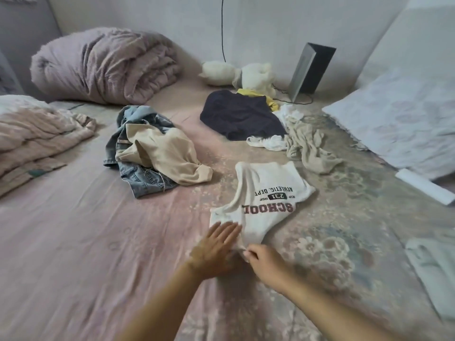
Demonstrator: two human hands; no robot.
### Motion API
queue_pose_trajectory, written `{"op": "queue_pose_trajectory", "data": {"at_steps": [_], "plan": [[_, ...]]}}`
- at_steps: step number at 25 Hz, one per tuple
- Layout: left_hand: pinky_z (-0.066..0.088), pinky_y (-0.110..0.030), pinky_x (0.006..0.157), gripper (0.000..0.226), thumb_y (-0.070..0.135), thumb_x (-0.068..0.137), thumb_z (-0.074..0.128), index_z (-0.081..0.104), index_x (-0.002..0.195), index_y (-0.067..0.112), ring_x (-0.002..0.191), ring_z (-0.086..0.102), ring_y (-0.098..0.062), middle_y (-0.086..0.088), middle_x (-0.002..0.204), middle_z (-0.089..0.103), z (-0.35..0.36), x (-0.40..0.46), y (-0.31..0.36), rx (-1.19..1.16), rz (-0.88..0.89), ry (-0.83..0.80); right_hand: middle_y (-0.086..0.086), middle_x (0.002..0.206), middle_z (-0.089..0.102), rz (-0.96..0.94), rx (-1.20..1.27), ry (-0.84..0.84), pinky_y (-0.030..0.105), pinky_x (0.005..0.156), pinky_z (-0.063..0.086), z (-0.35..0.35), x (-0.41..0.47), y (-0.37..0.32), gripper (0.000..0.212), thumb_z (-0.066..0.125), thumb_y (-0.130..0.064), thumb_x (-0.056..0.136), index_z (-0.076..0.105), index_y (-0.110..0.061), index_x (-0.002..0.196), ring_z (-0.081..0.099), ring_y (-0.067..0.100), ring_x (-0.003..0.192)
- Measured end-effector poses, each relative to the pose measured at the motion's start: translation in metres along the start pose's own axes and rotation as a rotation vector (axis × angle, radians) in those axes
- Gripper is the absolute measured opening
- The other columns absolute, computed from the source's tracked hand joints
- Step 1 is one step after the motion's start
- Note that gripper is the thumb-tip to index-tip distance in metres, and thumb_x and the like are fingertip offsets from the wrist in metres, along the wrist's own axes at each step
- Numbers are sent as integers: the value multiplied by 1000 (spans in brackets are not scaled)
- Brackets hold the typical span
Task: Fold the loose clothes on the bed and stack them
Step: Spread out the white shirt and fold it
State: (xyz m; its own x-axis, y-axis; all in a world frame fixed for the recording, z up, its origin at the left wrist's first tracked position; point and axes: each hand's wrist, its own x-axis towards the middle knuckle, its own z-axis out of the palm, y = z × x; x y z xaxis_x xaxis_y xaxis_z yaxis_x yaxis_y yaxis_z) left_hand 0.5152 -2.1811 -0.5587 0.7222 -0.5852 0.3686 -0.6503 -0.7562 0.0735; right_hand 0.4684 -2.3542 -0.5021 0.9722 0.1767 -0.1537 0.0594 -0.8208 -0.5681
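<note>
A: Bedroom, pale walls; pink-and-floral bedsheet (86,242) is the work surface. Item in hand — white printed T-shirt (261,205), partly folded, lying flat just beyond both hands with the lettering upside down to the wearer.

B: Hand states?

A: Left hand (216,247) is flat, fingers spread, palm pressing the near left corner of the shirt into the sheet. Right hand (266,260) sits touching the left, thumb and forefinger pinching the shirt's near edge.

B: Handling notes on the shirt?

A: Judged light, soft knit, limp — no stiffness to hold a crease unaided. It should slide easily over the sheet, so one palm has to anchor it while the other lifts. Best holds look like the hem corner now pinched and the opposite corner beyond the left fingertips; grabbing mid-panel would bunch it.

B: Rest of the load?

A: Unfolded, all farther out than the shirt. Past the left hand: denim jacket (133,153) with a beige garment (167,153) heaped on top, touching. Beyond the right hand: navy garment (241,116), a yellow item (258,97) peeking out behind it, a white item (266,142) at its near edge, and a crumpled grey-beige garment (310,146) just beside that. The denim is likely the heaviest and stiffest; the others probably limp like the shirt.

B: Stack?

A: Pale green folded cloth (433,269) lies off to the right of the right hand, well apart — possibly the stack's start, cannot confirm.
</note>
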Motion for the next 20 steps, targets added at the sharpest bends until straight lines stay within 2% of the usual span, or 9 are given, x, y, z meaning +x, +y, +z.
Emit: {"op": "queue_pose_trajectory", "data": {"at_steps": [2, 5, 7, 9, 11, 13, 14, 17, 20], "plan": [[40, -35, 91, 44, 30, 79, 57, 52, 117, 8, 93, 65, -20, -4, 96, 70, -11, -16, 30, -83, 163, 3, -9, 65, 53, -36, 146, -83, 26, 64, 37, 6, -34, -11, 25, 51, -21, 94, 56, -22, 70, 49, 8, 66], [47, -26, 61, 18, 11, 75, 45, 52, 92, 15, 52, 59, -20, 1, 60, 60, -32, -46, 32, -72, 223, 31, -13, 98, 63, -57, 230, -146, 12, 78, 41, -4, -58, 4, 21, 55, -19, 92, 68, -23, 107, 57, 0, 87], [48, -22, 54, 22, 9, 73, 43, 49, 93, 17, 50, 57, -20, 1, 59, 59, -47, -70, 17, -11, 210, 33, -5, 113, 58, -57, 49, -86, 14, 84, 40, -17, -57, 30, 29, 52, -16, 93, 62, -22, 120, 55, 7, 100], [47, -21, 51, 24, 12, 70, 44, 52, 91, 21, 50, 59, -19, 3, 60, 61, -61, -94, 2, 0, 146, -11, 1, 130, 46, -50, -252, -38, 28, 98, 38, -23, -46, 49, 37, 49, -19, 93, 53, -22, 130, 45, 18, 119], [42, -22, 46, 25, 22, 69, 41, 58, 87, 24, 51, 61, -20, 3, 61, 64, -76, -103, -3, -77, -46, -38, 2, 142, 35, -72, -403, -14, 35, 105, 33, -18, -33, 46, 49, 51, -24, 93, 40, -23, 140, 34, 24, 130], [42, -27, 53, 27, 30, 76, 40, 61, 92, 28, 62, 62, -23, -2, 72, 68, -94, -96, 4, -199, -322, -6, 2, 149, 27, -135, -381, -17, 35, 110, 27, -8, -21, 27, 61, 57, -31, 90, 31, -25, 145, 27, 25, 135], [41, -29, 58, 27, 30, 80, 43, 65, 96, 26, 66, 61, -22, -4, 77, 68, -105, -88, 9, -295, -426, -3, 2, 151, 25, -149, -344, -35, 34, 112, 23, -1, -15, 16, 66, 59, -33, 89, 28, -25, 146, 25, 24, 137], [40, -27, 60, 33, 36, 80, 49, 69, 98, 16, 67, 59, -16, -3, 76, 68, -145, -54, 19, -433, -438, 141, 4, 148, 31, -101, -324, 15, 40, 110, 28, 8, -3, -13, 64, 53, -44, 89, 28, -25, 146, 31, 25, 135], [38, -23, 61, 26, 27, 87, 55, 69, 101, 10, 72, 58, -12, 2, 80, 66, -190, -19, 21, -418, -365, 240, 10, 109, 60, -138, -240, 340, 43, 85, 48, -4, -2, -38, 59, 30, -56, 88, 62, -12, 110, 57, 34, 103]]}}
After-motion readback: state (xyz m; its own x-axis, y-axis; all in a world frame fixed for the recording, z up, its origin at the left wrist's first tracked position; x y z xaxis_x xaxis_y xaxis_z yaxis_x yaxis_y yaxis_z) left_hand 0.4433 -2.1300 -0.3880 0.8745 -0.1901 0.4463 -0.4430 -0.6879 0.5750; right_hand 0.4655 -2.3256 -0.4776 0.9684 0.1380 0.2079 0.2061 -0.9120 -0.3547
